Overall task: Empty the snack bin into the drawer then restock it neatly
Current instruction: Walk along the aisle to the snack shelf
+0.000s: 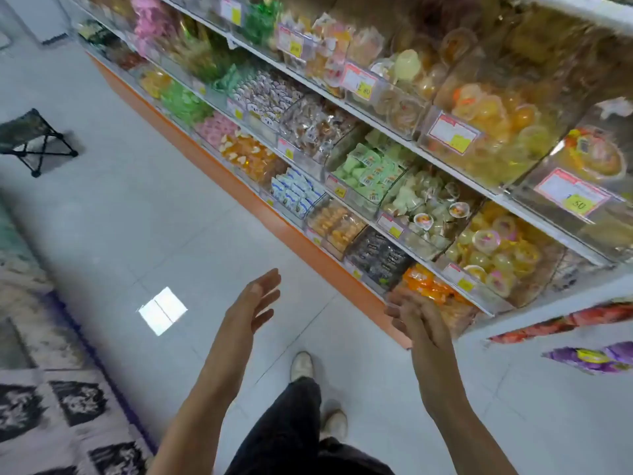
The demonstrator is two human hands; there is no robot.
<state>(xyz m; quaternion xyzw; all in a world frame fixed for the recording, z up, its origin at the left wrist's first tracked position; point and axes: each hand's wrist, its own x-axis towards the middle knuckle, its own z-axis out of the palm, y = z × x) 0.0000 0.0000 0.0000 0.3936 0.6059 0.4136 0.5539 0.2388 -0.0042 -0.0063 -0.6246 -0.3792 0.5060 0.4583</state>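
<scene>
Person's left hand (251,303) and right hand (421,323) are both spread and empty, lower centre, so best to take the orange snack bin (462,313) by both sides, level.

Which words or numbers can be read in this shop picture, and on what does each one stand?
"12.80": yellow sticker on the upper-shelf price tag; the digits are soft, so this is not certain.
"50": end of a number on the yellow sticker of the far-right price tag; its first digits are unclear.
The other price tags and the snack wrappers: print is there, but too blurred to read.
</scene>
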